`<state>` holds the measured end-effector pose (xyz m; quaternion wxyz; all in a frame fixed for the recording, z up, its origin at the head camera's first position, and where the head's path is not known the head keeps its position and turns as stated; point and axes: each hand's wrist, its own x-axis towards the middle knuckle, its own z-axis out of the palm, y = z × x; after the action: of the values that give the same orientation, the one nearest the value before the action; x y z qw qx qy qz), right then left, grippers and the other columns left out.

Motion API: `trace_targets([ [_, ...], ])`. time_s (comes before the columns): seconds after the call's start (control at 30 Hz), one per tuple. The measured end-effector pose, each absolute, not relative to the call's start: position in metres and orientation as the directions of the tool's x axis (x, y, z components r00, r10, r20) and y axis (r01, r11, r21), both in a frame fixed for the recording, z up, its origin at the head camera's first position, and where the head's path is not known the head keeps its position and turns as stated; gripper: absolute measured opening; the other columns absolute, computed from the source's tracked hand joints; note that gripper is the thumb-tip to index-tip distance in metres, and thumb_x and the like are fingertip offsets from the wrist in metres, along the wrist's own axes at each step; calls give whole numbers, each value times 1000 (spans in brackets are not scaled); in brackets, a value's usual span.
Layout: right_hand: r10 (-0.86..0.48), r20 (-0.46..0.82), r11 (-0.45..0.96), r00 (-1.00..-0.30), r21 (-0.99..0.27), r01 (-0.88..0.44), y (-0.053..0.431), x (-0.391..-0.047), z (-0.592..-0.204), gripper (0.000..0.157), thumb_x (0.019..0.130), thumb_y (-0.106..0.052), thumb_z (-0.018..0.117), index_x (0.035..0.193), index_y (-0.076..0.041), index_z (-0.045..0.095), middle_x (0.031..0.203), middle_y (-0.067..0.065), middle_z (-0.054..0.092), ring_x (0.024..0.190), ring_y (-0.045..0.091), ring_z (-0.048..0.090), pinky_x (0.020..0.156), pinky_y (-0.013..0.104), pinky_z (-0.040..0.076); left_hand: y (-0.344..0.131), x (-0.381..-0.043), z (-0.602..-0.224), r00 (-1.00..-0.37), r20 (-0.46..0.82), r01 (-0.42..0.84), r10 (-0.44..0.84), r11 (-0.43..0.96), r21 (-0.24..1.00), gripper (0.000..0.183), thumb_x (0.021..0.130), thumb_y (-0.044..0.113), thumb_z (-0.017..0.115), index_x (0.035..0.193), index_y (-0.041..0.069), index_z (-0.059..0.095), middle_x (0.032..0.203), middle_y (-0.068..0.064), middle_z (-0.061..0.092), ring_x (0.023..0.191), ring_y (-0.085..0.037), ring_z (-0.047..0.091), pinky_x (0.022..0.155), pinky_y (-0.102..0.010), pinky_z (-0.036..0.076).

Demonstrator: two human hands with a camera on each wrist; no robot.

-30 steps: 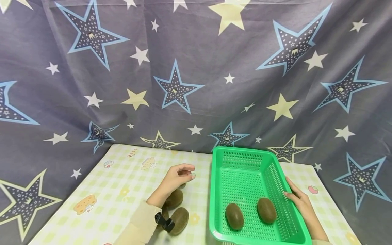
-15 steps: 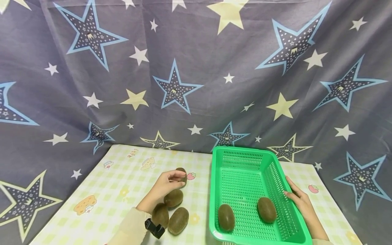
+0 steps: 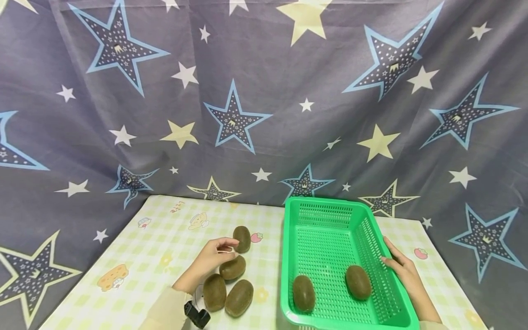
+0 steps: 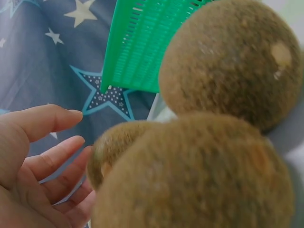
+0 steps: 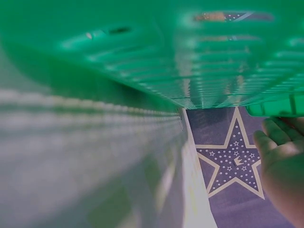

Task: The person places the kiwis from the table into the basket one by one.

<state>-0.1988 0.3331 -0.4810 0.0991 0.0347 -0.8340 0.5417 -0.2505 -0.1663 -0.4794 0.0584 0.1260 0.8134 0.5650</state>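
Note:
My left hand (image 3: pixel 210 259) hovers with loosely curved fingers beside the farthest kiwi (image 3: pixel 242 239) on the table. Nothing is held in it; whether a fingertip touches that kiwi I cannot tell. Closer in lie a sideways kiwi (image 3: pixel 233 268) and two more, a left one (image 3: pixel 214 293) and a right one (image 3: pixel 239 298). In the left wrist view a large kiwi (image 4: pixel 199 175) partly covers another. My right hand (image 3: pixel 406 275) holds the right rim of the green basket (image 3: pixel 290 256), thumb over the edge. Inside are a left kiwi (image 3: pixel 304 294) and a right kiwi (image 3: pixel 358 283).
The table wears a checked cloth (image 3: pixel 165 243) with printed cartoon figures. Behind it hangs a grey star-patterned curtain (image 3: pixel 255 59). The basket stands on the right half of the table, its far side near the curtain. A black wrist camera (image 3: pixel 197 315) sits on the left sleeve.
My left hand has drawn back left and toward me, uncovering the kiwis on the table. The left kiwi in the basket has shifted left. My right hand stays on the rim.

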Motion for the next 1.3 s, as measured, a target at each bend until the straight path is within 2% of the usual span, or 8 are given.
trace_targets([
  [0.13,53,227,418,-972,-890,-185,334,-198,-482,55,96,-15,51,147,-24,32,146,-19,33,107,-30,33,85,-1,32,-170,-248,-481,-954,39,147,298,349,925,42,83,12,68,119,-7,58,118,-23,60,99,-27,57,85,-32,47],
  [0.37,39,241,413,-970,-887,-204,333,-198,-481,56,96,-14,52,148,-12,31,136,-34,33,109,-30,31,86,-2,29,-173,-246,-490,-923,-21,121,385,342,932,48,86,16,65,125,-9,52,121,-26,57,101,-24,56,79,-27,49],
  [0.57,44,234,396,-971,-897,-198,332,-197,-481,55,96,-14,51,147,-18,32,144,-23,32,108,-30,34,85,-1,33,-174,-246,-495,-911,-40,126,411,368,921,51,85,17,67,126,-8,51,123,-24,55,102,-26,53,81,-32,47],
  [0.73,43,232,424,-972,-885,-192,332,-198,-480,56,96,-15,52,148,-13,31,139,-31,32,108,-31,32,86,-2,30,-173,-245,-497,-907,-55,118,418,377,919,54,82,16,70,127,-8,50,116,-19,58,96,-22,53,79,-30,47],
  [0.87,49,227,431,-973,-883,-185,332,-198,-479,55,96,-16,52,147,-17,32,142,-28,30,107,-31,31,86,-2,29,-172,-244,-497,-904,-74,98,421,374,922,57,81,16,71,128,-6,49,112,-16,59,95,-21,53,78,-30,47],
  [1.13,47,227,414,-973,-891,-188,332,-198,-479,57,96,-15,52,148,-12,29,142,-26,32,108,-31,32,86,-2,30,-171,-244,-495,-898,-82,91,433,366,926,60,80,15,71,130,-7,47,113,-17,58,96,-23,52,79,-31,47],
  [1.3,47,231,424,-972,-886,-190,332,-198,-479,57,96,-16,52,147,-8,29,135,-35,33,108,-31,31,86,-2,29,-170,-244,-494,-899,-73,101,433,366,925,59,80,14,71,129,-8,47,113,-17,58,95,-22,52,78,-31,47],
])
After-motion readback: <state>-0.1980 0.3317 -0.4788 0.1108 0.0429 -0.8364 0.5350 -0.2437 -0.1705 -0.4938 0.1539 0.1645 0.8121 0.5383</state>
